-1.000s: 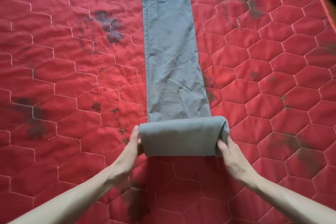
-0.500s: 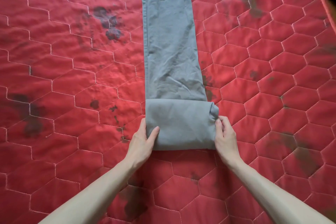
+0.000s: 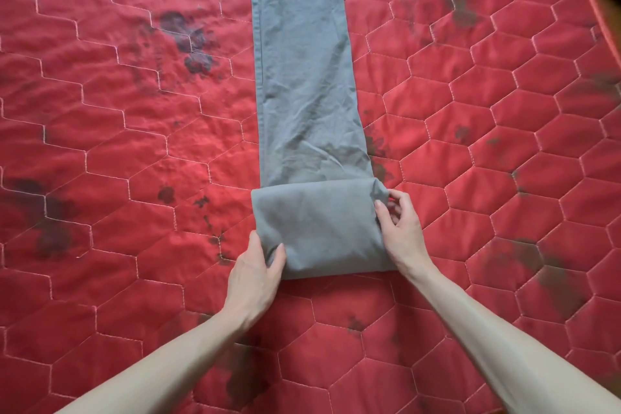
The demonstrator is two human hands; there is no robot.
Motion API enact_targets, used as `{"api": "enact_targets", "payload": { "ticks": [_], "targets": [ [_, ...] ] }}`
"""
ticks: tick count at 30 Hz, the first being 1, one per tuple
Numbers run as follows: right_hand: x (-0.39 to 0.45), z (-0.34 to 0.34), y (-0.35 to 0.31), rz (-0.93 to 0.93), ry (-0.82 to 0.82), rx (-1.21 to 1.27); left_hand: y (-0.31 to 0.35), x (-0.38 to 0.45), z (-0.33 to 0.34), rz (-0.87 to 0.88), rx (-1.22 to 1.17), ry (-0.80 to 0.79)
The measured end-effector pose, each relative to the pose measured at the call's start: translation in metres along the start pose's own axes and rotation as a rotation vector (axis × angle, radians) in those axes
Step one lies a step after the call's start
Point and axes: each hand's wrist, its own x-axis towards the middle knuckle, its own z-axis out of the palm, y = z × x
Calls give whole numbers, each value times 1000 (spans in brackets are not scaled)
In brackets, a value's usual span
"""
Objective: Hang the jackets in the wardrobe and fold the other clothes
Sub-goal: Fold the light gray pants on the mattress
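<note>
Folding grey trousers (image 3: 307, 77) laid lengthwise on a red quilted mattress (image 3: 117, 144), the near end already turned over into a flat, thick fold (image 3: 319, 228) lying between both hands. Left hand (image 3: 257, 276) pinching the fold's near left corner, thumb on top and fingers tucked under, probably to keep the layers from slipping apart. Right hand (image 3: 400, 228) at the fold's right edge, thumb and fingertips nipping the bunched cloth at the far corner, seemingly to square up that side. Beyond the fingertips, the rest of the legs stretching away flat and unfolded, hems farthest off. Judging by that long remaining stretch, only partway through; likely needing another turn or two away from the hands.
</note>
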Motion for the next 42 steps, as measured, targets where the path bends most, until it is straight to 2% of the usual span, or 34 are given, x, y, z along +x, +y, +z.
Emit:
{"api": "enact_targets", "payload": {
  "ticks": [2,3,5,7,9,12,15,18,20,26,29,32,36,39,42],
  "targets": [
    [0,0,2,-3,108,-103,3,-4,2,8,17,67],
    [-1,0,-1,-81,199,-187,5,-6,3,33,27,110],
    [-6,5,-12,-393,316,-366,9,-5,4,135,108,217],
    [-12,16,-23,-706,186,-518,14,3,5,312,262,338],
    [-14,30,-19,-879,-20,-650,17,15,7,518,418,333],
    [-10,38,7,-830,-110,-786,9,36,11,708,635,158],
    [-4,32,25,-720,-101,-708,-7,54,8,718,744,18],
    [0,16,30,-514,-107,-651,-10,66,-7,778,817,-55],
    [5,-2,35,-487,-156,-731,-12,72,-23,862,867,-72],
    [34,-73,55,-828,-390,-1041,-33,85,-57,1083,982,-58],
    [43,-77,48,-1022,-358,-1059,-34,86,-52,1110,949,-41],
    [51,-75,33,-1185,-362,-1050,-28,90,-49,1073,885,-93],
    [68,-70,10,-1216,-375,-1118,-20,99,-53,1050,845,-244],
    [73,-57,2,-1203,-509,-1151,-15,97,-57,1045,798,-287],
    [76,-49,-9,-1123,-529,-987,-7,95,-63,1003,721,-327]
  ]
}}
